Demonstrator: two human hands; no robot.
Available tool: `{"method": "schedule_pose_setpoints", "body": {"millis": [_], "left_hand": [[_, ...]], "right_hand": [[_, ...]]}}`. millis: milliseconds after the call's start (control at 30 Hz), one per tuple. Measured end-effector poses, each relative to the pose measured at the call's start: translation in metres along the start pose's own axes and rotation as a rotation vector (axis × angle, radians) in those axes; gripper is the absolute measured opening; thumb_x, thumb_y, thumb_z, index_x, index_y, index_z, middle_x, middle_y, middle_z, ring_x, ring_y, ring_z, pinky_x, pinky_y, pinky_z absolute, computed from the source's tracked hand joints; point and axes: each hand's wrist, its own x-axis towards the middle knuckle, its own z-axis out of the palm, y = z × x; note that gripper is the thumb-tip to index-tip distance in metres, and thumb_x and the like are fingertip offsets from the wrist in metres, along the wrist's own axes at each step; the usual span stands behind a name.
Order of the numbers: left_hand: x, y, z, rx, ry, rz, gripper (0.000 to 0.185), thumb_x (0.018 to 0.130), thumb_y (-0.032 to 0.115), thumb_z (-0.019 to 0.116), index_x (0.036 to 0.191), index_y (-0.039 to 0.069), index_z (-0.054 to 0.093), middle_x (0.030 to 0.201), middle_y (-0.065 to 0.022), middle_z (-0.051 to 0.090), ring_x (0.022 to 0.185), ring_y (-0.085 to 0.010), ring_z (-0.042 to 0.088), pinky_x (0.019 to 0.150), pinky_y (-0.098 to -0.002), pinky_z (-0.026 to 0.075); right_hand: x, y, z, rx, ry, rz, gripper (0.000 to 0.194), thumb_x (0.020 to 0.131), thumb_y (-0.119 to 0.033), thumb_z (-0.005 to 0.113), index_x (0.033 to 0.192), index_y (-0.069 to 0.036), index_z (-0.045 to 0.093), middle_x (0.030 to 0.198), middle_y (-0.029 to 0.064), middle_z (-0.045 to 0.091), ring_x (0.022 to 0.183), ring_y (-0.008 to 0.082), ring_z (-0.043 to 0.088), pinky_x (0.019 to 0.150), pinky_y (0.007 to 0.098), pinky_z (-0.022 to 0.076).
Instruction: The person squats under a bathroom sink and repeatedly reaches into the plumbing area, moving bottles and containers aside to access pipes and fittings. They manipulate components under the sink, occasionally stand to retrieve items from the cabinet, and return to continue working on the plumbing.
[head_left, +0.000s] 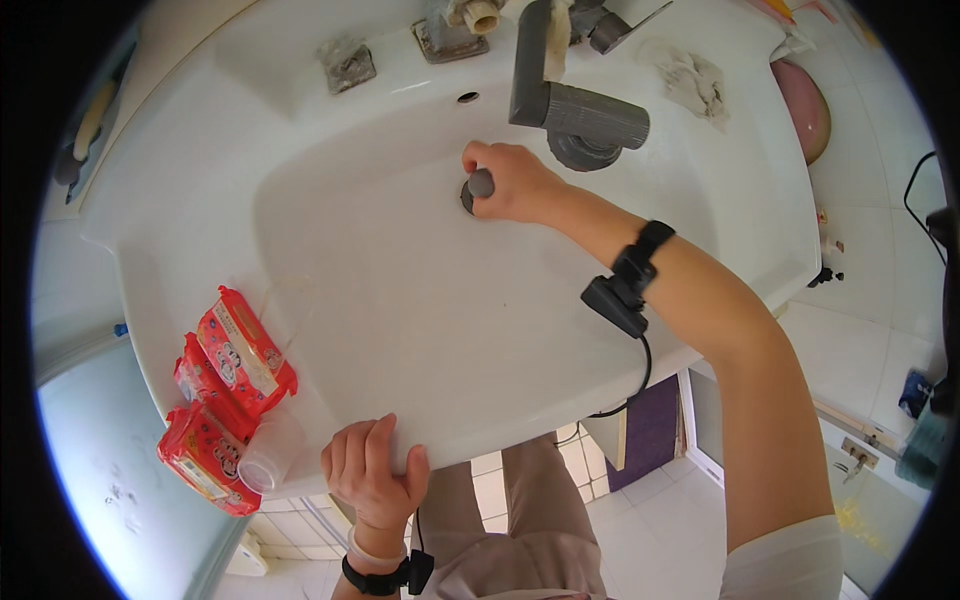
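Note:
In the white ceramic washbasin (390, 300), my right hand (517, 184) is closed around a grey round-ended piece (481, 183), perhaps a drain stopper. It is right at the dark drain opening (466, 198), and my fingers partly cover both. The grey faucet (592, 112) hangs just above my right wrist. My left hand (375, 465) rests on the basin's front rim, holding nothing, with its thumb spread. Left of it, a clear plastic cup (262, 463) lies tilted beside red soft packs (244, 352) on the basin's left ledge.
Black straps with small devices sit on both forearms, and a cable (646, 375) trails from the right one. A crumpled, whitish wet-looking item (694, 84) lies at the back right. Along the back edge is a worn square fitting (350, 70). A pink basin (802, 109) stands beyond the right edge.

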Motion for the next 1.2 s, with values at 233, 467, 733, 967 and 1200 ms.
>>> {"method": "schedule_pose_setpoints", "body": {"millis": [233,467,733,967,1200], "left_hand": [[-0.001,-0.004,-0.001,-0.017,-0.019,0.007,0.035,0.088,0.039,0.058,0.097,0.006,0.066,0.084,-0.0064,0.064,0.077,-0.0257,0.062,0.071,-0.0367,0.043],[-0.004,-0.007,0.003,-0.018,-0.014,0.022,0.033,0.089,0.037,0.057,0.094,0.006,0.066,0.085,-0.0058,0.065,0.076,-0.0255,0.062,0.072,-0.0364,0.044],[-0.004,-0.003,0.0,-0.018,-0.101,-0.011,0.034,0.094,0.035,0.049,0.092,0.003,0.063,0.084,-0.0109,0.062,0.076,-0.0297,0.059,0.072,-0.0401,0.042],[0.01,-0.002,-0.007,-0.021,-0.156,-0.019,0.027,0.09,0.027,0.057,0.094,0.003,0.068,0.085,-0.0086,0.066,0.076,-0.0261,0.063,0.073,-0.0378,0.047],[0.013,-0.002,-0.011,-0.035,-0.182,-0.056,0.024,0.088,0.026,0.059,0.093,0.005,0.071,0.086,-0.0073,0.069,0.078,-0.0244,0.066,0.073,-0.036,0.049]], "right_hand": [[-0.046,-0.009,-0.061,0.272,0.228,-0.025,0.026,0.077,-0.009,0.07,0.102,-0.007,0.062,0.088,0.0015,0.063,0.081,0.0109,0.059,0.073,0.0277,0.049],[-0.107,0.0,-0.114,0.509,0.354,0.016,0.032,0.078,0.0,0.069,0.108,0.002,0.058,0.092,0.0029,0.058,0.085,0.0109,0.059,0.078,0.028,0.0519],[-0.183,0.02,-0.142,0.506,0.489,-0.003,0.033,0.079,0.005,0.057,0.112,0.004,0.053,0.106,0.009,0.051,0.1,0.0166,0.056,0.097,0.0407,0.0521],[-0.193,0.032,-0.146,0.446,0.473,0.004,0.034,0.078,0.0,0.06,0.111,0.004,0.053,0.102,0.0096,0.049,0.1,0.0192,0.056,0.097,0.0404,0.0524],[-0.173,0.035,-0.136,0.439,0.401,0.06,0.036,0.078,0.001,0.06,0.113,0.004,0.054,0.102,0.0093,0.048,0.099,0.0184,0.056,0.097,0.0406,0.052]]}}
